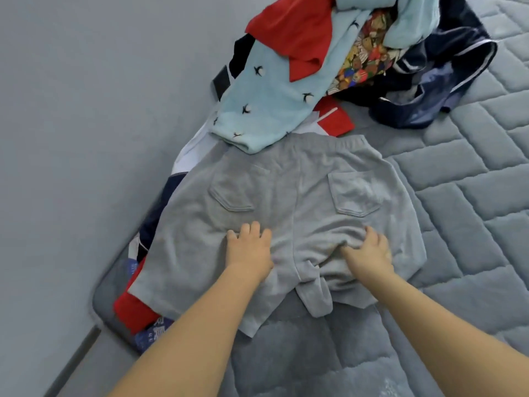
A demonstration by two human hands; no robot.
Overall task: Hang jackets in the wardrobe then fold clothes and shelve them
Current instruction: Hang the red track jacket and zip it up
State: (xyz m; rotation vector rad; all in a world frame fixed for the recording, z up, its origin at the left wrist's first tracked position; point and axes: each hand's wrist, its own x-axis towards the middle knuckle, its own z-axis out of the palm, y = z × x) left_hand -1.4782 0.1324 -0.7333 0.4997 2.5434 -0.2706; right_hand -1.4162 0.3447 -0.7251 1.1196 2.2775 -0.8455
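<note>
Grey shorts (286, 190) lie spread on the quilted grey bed cover (472, 196), back pockets up, waistband away from me. My left hand (250, 249) rests flat on the left leg, fingers apart. On the right leg, my right hand (367, 255) presses into bunched fabric near the crotch, its fingers curled into the cloth. Beyond the waistband a pile of clothes holds a light blue garment with small dark birds (272, 90), a red piece (294, 35), a multicoloured print (360, 58) and a dark navy garment (446, 78).
A red, white and navy garment (137, 308) lies under the shorts at the bed's left edge. A plain grey wall (86, 138) runs along the left. The quilted cover stretches to the right and towards me.
</note>
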